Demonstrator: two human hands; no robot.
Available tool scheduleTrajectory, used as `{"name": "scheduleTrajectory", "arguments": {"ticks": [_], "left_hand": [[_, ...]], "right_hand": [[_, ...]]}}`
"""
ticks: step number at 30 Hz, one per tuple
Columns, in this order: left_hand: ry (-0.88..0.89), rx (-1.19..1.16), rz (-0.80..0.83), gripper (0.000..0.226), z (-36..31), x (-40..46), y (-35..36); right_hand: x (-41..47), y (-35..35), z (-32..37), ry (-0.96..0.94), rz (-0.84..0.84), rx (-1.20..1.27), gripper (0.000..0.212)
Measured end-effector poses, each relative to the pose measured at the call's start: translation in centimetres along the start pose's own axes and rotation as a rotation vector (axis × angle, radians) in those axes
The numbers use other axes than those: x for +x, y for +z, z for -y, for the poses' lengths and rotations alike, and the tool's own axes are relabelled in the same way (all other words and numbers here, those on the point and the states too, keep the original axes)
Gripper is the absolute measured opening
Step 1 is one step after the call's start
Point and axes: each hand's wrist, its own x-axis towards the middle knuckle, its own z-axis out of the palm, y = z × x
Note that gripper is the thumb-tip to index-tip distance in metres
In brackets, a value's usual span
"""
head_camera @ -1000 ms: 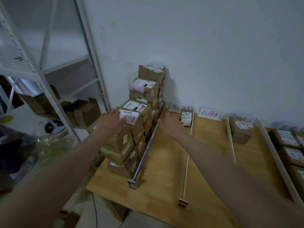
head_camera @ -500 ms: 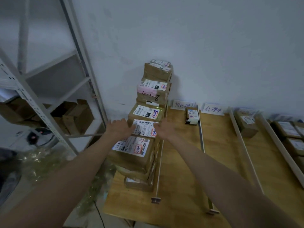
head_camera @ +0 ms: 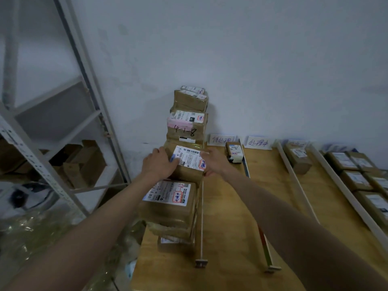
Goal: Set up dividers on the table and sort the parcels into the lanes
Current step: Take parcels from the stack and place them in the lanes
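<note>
A brown parcel (head_camera: 189, 164) with a white label sits on the stepped pile of parcels at the table's left edge. My left hand (head_camera: 159, 163) grips its left side and my right hand (head_camera: 213, 161) grips its right side. Just below it lies a larger labelled parcel (head_camera: 168, 200). Taller stacked parcels (head_camera: 189, 120) stand against the wall behind. A thin divider rail (head_camera: 202, 217) runs along the pile's right side. More rails (head_camera: 294, 175) split the wooden table (head_camera: 231, 227) into lanes, each with a paper sign (head_camera: 259, 142) at the wall.
A small parcel (head_camera: 234, 152) lies at the head of the first lane, another (head_camera: 298, 157) in the third lane, and several boxes (head_camera: 354, 177) fill the far right lane. A metal shelf rack (head_camera: 69, 114) with cardboard boxes stands left of the table.
The view has swung left and closer to the pile. Both hands moved from the pile's lower part up onto the labelled parcel and now grip its two sides.
</note>
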Motion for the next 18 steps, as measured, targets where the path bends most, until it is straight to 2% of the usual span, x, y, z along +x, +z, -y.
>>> {"name": "scheduleTrajectory", "arguments": {"ticks": [4,7,11,15,18], "left_hand": [[0.089,-0.175,-0.012,0.068,-2.2,0.3,-1.4],[0.171,-0.219,-0.007,0.069,-3.8,0.6,-2.0],[0.251,-0.254,0.018,0.067,-6.3,1.0,-1.8],[0.312,-0.305,0.039,0.068,-9.2,0.6,-0.5],[0.309,-0.345,0.046,0.072,-11.6,-0.5,0.7]], "right_hand": [[-0.8,-2.7,0.4,0.038,-0.009,0.087,0.034],[-1.8,-4.8,-0.2,0.035,-0.020,0.226,0.020],[-3.8,-7.8,-1.7,0.067,0.021,0.254,0.013],[-6.1,-10.3,-3.8,0.140,0.042,0.274,0.028],[-7.4,-11.0,-5.5,0.200,-0.022,0.333,0.034]]}}
